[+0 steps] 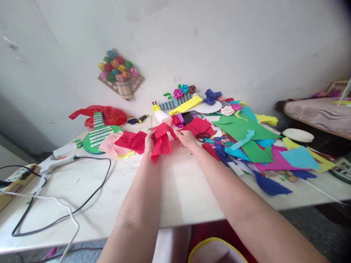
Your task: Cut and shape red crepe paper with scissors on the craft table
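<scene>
A piece of red crepe paper [161,146] is stretched between my two hands above the middle of the table. My left hand [149,141] grips its left side, with fingers closed on it. At its right end, my right hand [186,138] pinches the edge between thumb and fingers. Just left of my left hand lie more red crepe paper [133,141] and a pale pink piece [111,143]. Black-handled scissors [203,137] rest right of my right hand, beside another red sheet [199,126].
A glue gun [59,163] with a looping black cord lies at left, near a power strip [19,182]. A green guitar-shaped craft [101,137] stands behind it. Coloured paper such as a green sheet [246,126] covers the right side. Pliers [138,119] lie near the wall.
</scene>
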The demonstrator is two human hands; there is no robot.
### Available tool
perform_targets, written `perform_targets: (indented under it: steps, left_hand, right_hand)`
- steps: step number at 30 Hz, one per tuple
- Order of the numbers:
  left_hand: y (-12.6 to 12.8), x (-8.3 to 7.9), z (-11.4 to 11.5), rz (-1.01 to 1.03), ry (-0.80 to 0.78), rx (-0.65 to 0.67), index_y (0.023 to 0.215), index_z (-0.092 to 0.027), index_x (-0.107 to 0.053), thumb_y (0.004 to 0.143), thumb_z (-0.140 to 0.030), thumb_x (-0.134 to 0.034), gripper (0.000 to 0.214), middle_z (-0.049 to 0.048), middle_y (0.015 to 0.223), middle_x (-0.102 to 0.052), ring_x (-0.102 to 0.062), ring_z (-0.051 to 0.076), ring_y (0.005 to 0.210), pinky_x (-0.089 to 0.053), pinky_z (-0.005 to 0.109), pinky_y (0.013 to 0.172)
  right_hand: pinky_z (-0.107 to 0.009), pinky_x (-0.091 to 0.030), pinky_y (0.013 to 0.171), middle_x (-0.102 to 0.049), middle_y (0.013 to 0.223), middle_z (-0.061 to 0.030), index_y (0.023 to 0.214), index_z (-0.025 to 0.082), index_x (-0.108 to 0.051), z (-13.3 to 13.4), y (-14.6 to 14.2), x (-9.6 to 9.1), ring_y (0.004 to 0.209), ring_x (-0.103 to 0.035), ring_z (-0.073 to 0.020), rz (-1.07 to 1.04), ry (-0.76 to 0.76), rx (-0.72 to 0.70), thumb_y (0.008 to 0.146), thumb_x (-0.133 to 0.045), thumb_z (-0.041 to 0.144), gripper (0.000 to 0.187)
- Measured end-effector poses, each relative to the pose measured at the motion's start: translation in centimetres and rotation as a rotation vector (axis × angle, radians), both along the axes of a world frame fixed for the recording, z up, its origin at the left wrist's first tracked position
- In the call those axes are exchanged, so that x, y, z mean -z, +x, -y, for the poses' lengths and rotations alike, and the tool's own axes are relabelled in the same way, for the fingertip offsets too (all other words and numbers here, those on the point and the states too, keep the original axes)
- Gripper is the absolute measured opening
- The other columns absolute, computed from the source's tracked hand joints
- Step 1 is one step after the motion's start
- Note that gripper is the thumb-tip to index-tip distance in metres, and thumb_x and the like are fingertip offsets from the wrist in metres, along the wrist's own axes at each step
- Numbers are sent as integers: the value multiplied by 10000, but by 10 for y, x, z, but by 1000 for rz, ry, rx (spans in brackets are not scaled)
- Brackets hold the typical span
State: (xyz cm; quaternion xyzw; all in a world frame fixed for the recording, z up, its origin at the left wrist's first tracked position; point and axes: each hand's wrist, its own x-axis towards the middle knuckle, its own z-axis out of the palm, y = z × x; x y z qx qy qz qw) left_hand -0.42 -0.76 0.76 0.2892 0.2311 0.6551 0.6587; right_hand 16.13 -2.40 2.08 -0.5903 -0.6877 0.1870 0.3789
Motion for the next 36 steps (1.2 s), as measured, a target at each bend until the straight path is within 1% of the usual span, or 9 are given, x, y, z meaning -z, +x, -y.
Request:
perform_targets:
  steps: [2,4,7,9,16,23,26,30,36]
  left_hand:
    - [2,-1,1,-5,-7,-16,771,-155,-568,664,-200,-547,118,21,687,-632,-599,155,620,-479,263,642]
    - [4,-2,1,-18,-27,-25,756,-149,-569,661,-200,-543,111,28,686,-632,-601,161,638,-478,269,667]
    - [6,-1,0,-49,-42,-41,756,-138,-569,654,-203,-539,125,35,685,-629,-602,172,643,-478,286,676]
    - [7,1,-3,-67,-51,-45,779,-135,-571,649,-208,-542,152,36,691,-629,-604,179,653,-480,298,676]
    - [9,3,-7,7,-26,-28,775,-135,-575,614,-189,-551,171,37,674,-630,-612,178,673,-481,285,680]
    - [7,3,-5,29,-19,-23,779,-123,-589,575,-148,-556,208,45,699,-641,-612,171,679,-472,274,711]
    - [5,5,-6,25,3,-25,756,-134,-585,562,-136,-545,198,40,697,-643,-608,168,667,-474,273,688]
    - [4,8,-9,22,46,-123,637,-160,-527,515,-76,-561,152,-14,598,-602,-591,135,601,-467,249,654]
    - [5,9,-14,28,66,-276,523,-172,-401,439,-30,-591,252,-69,476,-506,-516,80,466,-427,194,536]
  right_hand:
    - [-277,-400,602,-592,594,-49,637,155,-622,3,-4,1,644,-555,-178,-190,-124,-178,769,-367,591,522]
    - [-257,-387,556,-582,575,-26,643,149,-616,5,-8,4,583,-531,-147,-388,-244,-311,736,-441,572,468]
    - [-229,-355,523,-549,538,18,597,143,-575,6,-14,7,520,-480,-103,-581,-336,-381,629,-628,409,272]
    - [-218,-341,516,-525,509,38,551,142,-537,5,-17,7,490,-454,-86,-657,-358,-401,565,-672,297,205]
    - [-220,-387,588,-588,639,12,622,148,-555,14,-6,-8,581,-528,-110,-889,-433,-625,569,-543,166,57]
    - [-256,-421,647,-581,649,8,710,155,-542,16,3,-8,604,-552,-129,-869,-432,-606,609,-484,175,118]
    - [-259,-424,635,-588,658,0,707,151,-532,13,4,-5,592,-552,-130,-912,-434,-672,613,-494,179,104]
    - [-244,-417,622,-581,640,19,677,162,-515,9,5,-4,583,-547,-117,-959,-397,-655,628,-568,199,81]
    - [-203,-349,486,-529,523,59,606,166,-501,-1,12,1,453,-465,-72,-969,-420,-560,581,-705,285,238]
